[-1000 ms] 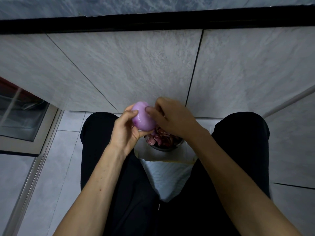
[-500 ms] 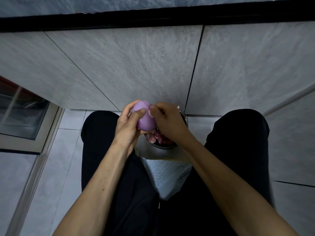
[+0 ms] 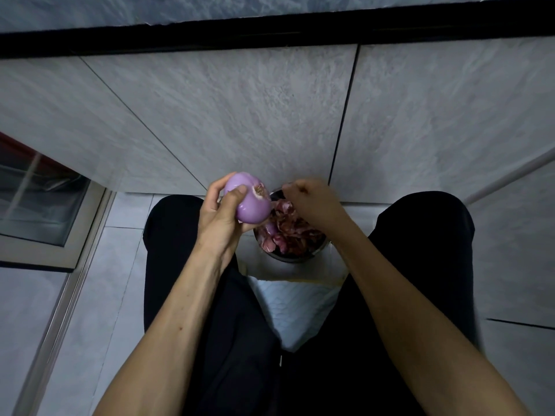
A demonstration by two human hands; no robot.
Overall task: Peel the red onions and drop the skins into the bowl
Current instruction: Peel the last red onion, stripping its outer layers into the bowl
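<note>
My left hand (image 3: pixel 220 217) grips a peeled, pale purple red onion (image 3: pixel 250 201), its root end turned to the right. My right hand (image 3: pixel 312 204) hovers with curled fingers over the metal bowl (image 3: pixel 289 257), a little apart from the onion; whether it pinches a bit of skin I cannot tell. The bowl holds a heap of reddish onion skins (image 3: pixel 289 228) and sits on the floor between my knees. My right hand and wrist hide part of the bowl.
A white cloth or bag (image 3: pixel 295 307) lies under the bowl between my black-trousered legs (image 3: pixel 171 235). Grey tiled wall panels (image 3: pixel 240 115) rise just behind the bowl. A framed glass panel (image 3: pixel 39 205) stands at the left.
My right hand has come off the onion and moved right over the bowl. My left hand has turned the onion so its root end shows.
</note>
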